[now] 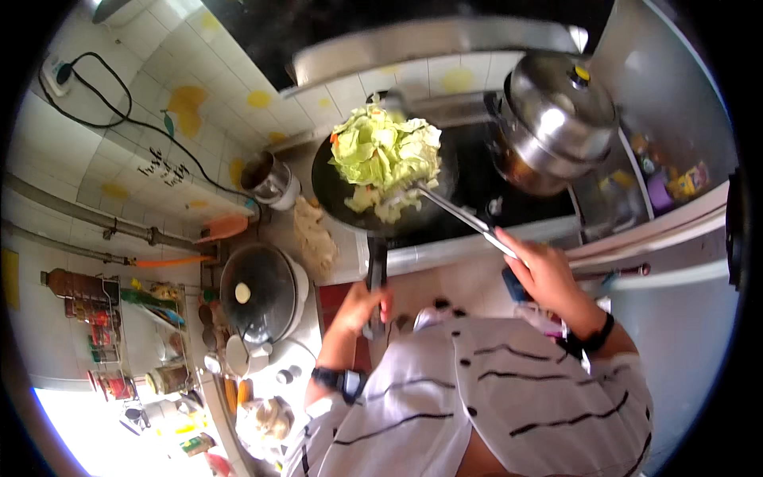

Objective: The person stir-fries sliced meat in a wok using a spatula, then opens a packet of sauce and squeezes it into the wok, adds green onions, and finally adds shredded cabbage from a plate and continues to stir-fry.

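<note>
My left hand (pixel 365 307) grips the black handle (pixel 377 262) of a dark frying pan (pixel 328 200) on the stove. A heaped pile of chopped cabbage (pixel 381 146) with a few orange bits fills the pan and rises above its rim. In my right hand (pixel 545 271) is a long metal-handled spatula (pixel 462 219). Its far end reaches into the lower part of the cabbage, where leaves hide the blade.
Right of the pan stands a lidded steel pot (pixel 554 125) on the black cooktop (pixel 530 208). A steel cup (pixel 268 179), a crumpled cloth (pixel 314 235) and a glass-lidded electric cooker (pixel 259 295) sit to the left. A power cord (pixel 173 140) crosses the tiled wall.
</note>
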Motion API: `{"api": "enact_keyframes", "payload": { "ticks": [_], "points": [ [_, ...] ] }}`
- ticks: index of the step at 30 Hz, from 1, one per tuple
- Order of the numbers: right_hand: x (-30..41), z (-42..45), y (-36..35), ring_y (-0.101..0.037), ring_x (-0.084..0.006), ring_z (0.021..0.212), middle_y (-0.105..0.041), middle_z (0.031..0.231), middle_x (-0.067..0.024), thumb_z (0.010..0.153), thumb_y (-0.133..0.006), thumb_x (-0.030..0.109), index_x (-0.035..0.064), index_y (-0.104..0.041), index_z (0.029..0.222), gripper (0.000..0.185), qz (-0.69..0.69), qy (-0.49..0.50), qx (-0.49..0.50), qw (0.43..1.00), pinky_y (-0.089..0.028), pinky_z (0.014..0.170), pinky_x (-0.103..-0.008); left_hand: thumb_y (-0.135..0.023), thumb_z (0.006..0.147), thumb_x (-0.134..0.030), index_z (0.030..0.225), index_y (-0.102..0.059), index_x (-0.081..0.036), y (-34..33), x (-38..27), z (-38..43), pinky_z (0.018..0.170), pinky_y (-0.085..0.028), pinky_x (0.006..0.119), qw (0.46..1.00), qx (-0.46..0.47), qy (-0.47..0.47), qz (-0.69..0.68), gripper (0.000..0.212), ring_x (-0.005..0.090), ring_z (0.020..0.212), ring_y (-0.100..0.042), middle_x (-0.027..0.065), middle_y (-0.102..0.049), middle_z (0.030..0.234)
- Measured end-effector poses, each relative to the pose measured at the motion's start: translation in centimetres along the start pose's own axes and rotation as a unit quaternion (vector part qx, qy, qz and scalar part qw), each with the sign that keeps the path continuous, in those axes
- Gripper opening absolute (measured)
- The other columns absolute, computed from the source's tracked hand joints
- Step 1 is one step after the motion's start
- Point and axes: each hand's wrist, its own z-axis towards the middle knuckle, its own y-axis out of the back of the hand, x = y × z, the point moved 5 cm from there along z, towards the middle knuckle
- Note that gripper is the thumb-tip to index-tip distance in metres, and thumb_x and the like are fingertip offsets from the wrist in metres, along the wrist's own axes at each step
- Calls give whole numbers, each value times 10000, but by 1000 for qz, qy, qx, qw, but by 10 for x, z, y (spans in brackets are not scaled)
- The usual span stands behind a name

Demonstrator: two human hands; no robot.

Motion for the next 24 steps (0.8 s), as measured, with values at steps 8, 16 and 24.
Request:
{"api": "enact_keyframes", "payload": {
  "ticks": [8, 16, 24],
  "points": [
    [-11, -21, 15, -633, -246, 680, -646, 881, -175, 862, -586, 109, 102, -536, 1261, 402, 182, -124, 83, 972, -480, 626, -312, -579, 845, -193, 699, -527, -38, 4, 8, -5, 487, -407, 261, 992, 25, 62, -106, 219, 142, 490, -508, 59, -516, 556],
    [-27, 19, -2, -604, -133, 973, -619, 1127, -175, 904, -552, 115, 38, -504, 1272, 379, 217, -226, 133, 940, -462, 803, -286, -501, 880, -254, 672, -532, -64, -12, -46, 33, 580, -402, 265, 963, -200, 162, 79, 284, 147, 587, -514, 25, -511, 568],
    [-65, 33, -20, -537, -129, 1051, -587, 1193, -84, 936, -525, 159, 7, -495, 1271, 369, 300, -239, -18, 923, -404, 913, -261, -578, 843, -172, 844, -482, -46, 7, 10, 55, 473, -413, 255, 997, 42, -24, -60, 159, 132, 502, -518, 34, -531, 627]
  ]
}}
